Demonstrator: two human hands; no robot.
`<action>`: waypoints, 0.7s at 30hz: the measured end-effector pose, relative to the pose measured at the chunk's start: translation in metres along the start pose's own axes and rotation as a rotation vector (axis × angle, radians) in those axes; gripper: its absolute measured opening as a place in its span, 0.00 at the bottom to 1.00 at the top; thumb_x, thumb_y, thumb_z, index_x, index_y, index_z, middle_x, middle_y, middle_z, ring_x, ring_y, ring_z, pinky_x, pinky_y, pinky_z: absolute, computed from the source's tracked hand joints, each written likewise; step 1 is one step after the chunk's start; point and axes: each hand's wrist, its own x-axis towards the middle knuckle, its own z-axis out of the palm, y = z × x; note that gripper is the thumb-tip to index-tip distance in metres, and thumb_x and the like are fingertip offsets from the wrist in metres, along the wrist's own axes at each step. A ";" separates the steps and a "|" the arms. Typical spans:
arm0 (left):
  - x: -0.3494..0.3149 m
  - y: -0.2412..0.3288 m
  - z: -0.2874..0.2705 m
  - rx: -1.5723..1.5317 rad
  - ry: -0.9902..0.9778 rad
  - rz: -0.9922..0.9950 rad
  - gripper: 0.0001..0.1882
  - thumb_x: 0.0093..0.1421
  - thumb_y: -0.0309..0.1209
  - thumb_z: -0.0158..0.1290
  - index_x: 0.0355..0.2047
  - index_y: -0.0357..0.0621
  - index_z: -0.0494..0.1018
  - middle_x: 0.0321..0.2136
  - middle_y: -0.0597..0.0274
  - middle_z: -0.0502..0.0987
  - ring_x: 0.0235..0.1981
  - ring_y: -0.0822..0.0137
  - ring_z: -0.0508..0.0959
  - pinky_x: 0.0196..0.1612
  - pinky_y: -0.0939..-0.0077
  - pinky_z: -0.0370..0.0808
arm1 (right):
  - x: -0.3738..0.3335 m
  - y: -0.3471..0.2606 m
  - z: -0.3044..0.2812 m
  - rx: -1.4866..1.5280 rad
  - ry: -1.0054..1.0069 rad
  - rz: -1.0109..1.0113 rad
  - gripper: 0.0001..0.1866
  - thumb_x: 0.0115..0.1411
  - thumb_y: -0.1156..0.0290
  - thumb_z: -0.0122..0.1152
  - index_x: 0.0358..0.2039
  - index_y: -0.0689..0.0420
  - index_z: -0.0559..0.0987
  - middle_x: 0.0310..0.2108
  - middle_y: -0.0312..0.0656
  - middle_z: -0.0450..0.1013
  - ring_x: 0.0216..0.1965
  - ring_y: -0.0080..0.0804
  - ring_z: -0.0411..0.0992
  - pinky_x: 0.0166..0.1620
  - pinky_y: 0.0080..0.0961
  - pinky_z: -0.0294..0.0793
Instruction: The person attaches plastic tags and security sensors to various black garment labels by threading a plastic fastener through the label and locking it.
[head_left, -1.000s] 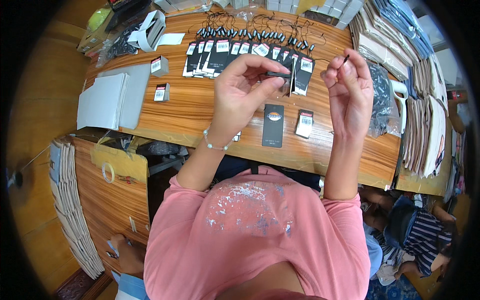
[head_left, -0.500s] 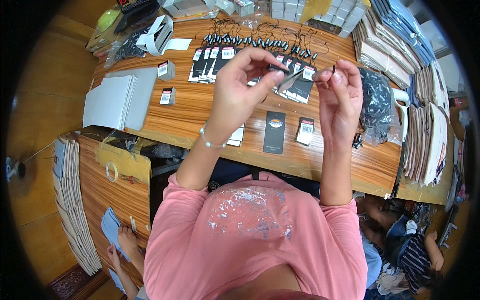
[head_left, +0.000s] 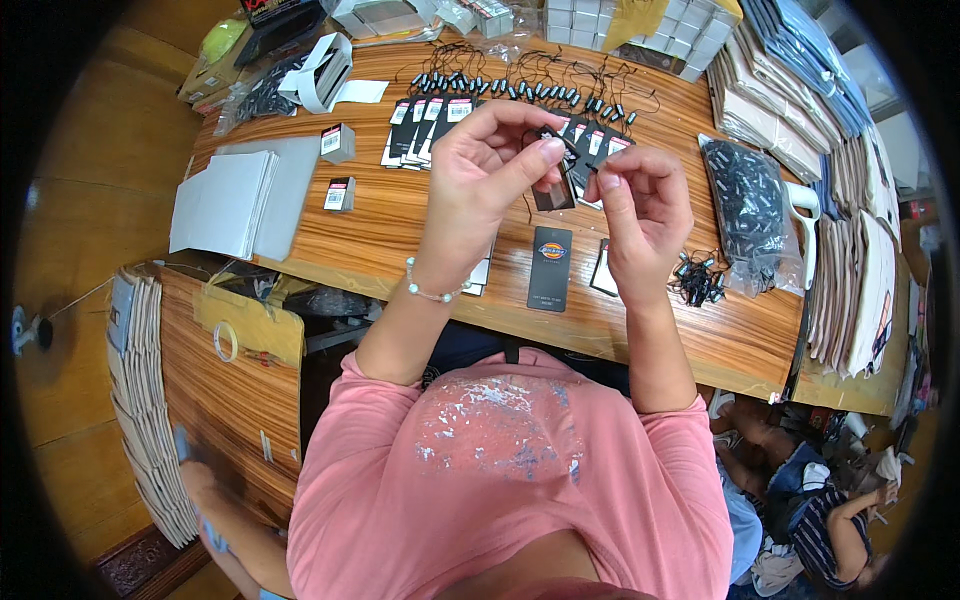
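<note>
My left hand is closed in a pinch on a dark hang tag, held tilted above the table. Close beside it, the fingertips of my right hand pinch a thin black string at the tag's top end. Below my hands a single black hang tag lies flat. A stack of tags with white labels is partly covered by my right hand, and another stack shows beside my left wrist. Near my right wrist sits a small heap of black strings.
Behind my hands lie rows of tags with strings attached. A clear bag of strings and folded garments stand at right. White sheets and two small label stacks are at left. A co-worker's blurred arm is lower left.
My right hand has moved left and down toward my left hand, uncovering the string heap. The tag now hangs more steeply. The co-worker's arm at lower left has shifted with blue cloth.
</note>
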 end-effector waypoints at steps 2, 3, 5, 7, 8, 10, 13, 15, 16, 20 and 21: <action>-0.001 -0.001 0.004 -0.052 0.033 0.013 0.10 0.51 0.20 0.53 0.36 0.35 0.69 0.26 0.63 0.73 0.25 0.77 0.72 0.29 0.85 0.72 | 0.000 -0.001 0.003 0.034 0.010 -0.013 0.07 0.54 0.84 0.50 0.34 0.63 0.65 0.30 0.39 0.65 0.29 0.21 0.67 0.33 0.16 0.68; -0.001 -0.001 0.005 -0.080 0.047 0.020 0.10 0.51 0.20 0.54 0.36 0.35 0.69 0.26 0.63 0.73 0.25 0.78 0.72 0.29 0.86 0.72 | 0.000 -0.002 0.003 0.049 0.016 -0.021 0.07 0.54 0.84 0.49 0.34 0.63 0.65 0.30 0.39 0.65 0.29 0.21 0.67 0.33 0.16 0.68; -0.003 -0.003 0.008 -0.058 0.054 0.015 0.11 0.51 0.20 0.53 0.36 0.36 0.69 0.26 0.63 0.72 0.24 0.76 0.72 0.28 0.85 0.71 | 0.000 0.001 0.003 0.042 0.011 -0.025 0.07 0.54 0.84 0.49 0.34 0.63 0.64 0.30 0.39 0.65 0.29 0.21 0.67 0.32 0.16 0.68; -0.004 -0.004 0.008 -0.039 0.063 0.028 0.10 0.51 0.20 0.53 0.35 0.36 0.68 0.26 0.62 0.72 0.24 0.75 0.72 0.28 0.85 0.71 | 0.001 0.001 0.004 0.050 0.014 -0.034 0.08 0.54 0.84 0.49 0.34 0.63 0.64 0.29 0.39 0.65 0.29 0.21 0.67 0.32 0.16 0.68; -0.003 -0.004 0.007 -0.033 0.068 0.042 0.10 0.51 0.19 0.53 0.35 0.36 0.68 0.26 0.62 0.72 0.24 0.75 0.73 0.27 0.85 0.71 | 0.001 0.000 0.005 0.059 0.020 -0.039 0.08 0.55 0.84 0.49 0.35 0.63 0.64 0.29 0.39 0.65 0.29 0.21 0.66 0.31 0.16 0.67; -0.002 -0.005 0.007 -0.046 0.077 0.058 0.10 0.50 0.19 0.53 0.34 0.36 0.68 0.26 0.62 0.72 0.24 0.76 0.73 0.27 0.85 0.71 | 0.002 -0.001 0.005 0.076 0.031 -0.039 0.08 0.55 0.84 0.49 0.35 0.62 0.63 0.29 0.39 0.65 0.28 0.21 0.66 0.31 0.16 0.67; -0.002 -0.005 0.008 -0.082 0.081 0.059 0.10 0.50 0.18 0.54 0.33 0.35 0.69 0.26 0.62 0.73 0.24 0.78 0.72 0.27 0.86 0.72 | 0.002 -0.004 0.005 0.082 0.036 -0.024 0.08 0.55 0.84 0.49 0.35 0.62 0.63 0.28 0.39 0.66 0.28 0.20 0.66 0.31 0.15 0.67; -0.002 -0.006 0.007 -0.079 0.070 0.055 0.09 0.49 0.17 0.54 0.32 0.35 0.69 0.27 0.61 0.73 0.24 0.77 0.73 0.27 0.86 0.72 | 0.002 -0.004 0.006 0.059 0.030 -0.018 0.08 0.55 0.84 0.49 0.35 0.62 0.63 0.28 0.39 0.66 0.28 0.20 0.66 0.31 0.15 0.67; -0.003 -0.005 0.007 -0.084 0.075 0.054 0.09 0.49 0.17 0.54 0.32 0.35 0.69 0.27 0.61 0.73 0.24 0.77 0.73 0.27 0.86 0.72 | 0.002 -0.004 0.006 0.055 0.028 -0.025 0.08 0.55 0.84 0.49 0.34 0.62 0.63 0.28 0.39 0.66 0.28 0.20 0.66 0.31 0.15 0.66; -0.002 -0.006 0.009 -0.078 0.087 0.049 0.09 0.48 0.17 0.55 0.31 0.35 0.69 0.26 0.61 0.73 0.25 0.77 0.73 0.27 0.86 0.73 | 0.003 -0.004 0.005 0.048 0.014 -0.038 0.08 0.55 0.83 0.49 0.34 0.62 0.62 0.27 0.39 0.66 0.28 0.20 0.66 0.31 0.14 0.66; -0.002 -0.007 0.009 -0.070 0.088 0.048 0.09 0.48 0.17 0.55 0.30 0.35 0.69 0.25 0.61 0.73 0.25 0.77 0.73 0.27 0.86 0.73 | 0.003 -0.004 0.005 0.048 0.011 -0.037 0.08 0.55 0.83 0.50 0.34 0.61 0.62 0.27 0.38 0.66 0.28 0.19 0.66 0.31 0.14 0.66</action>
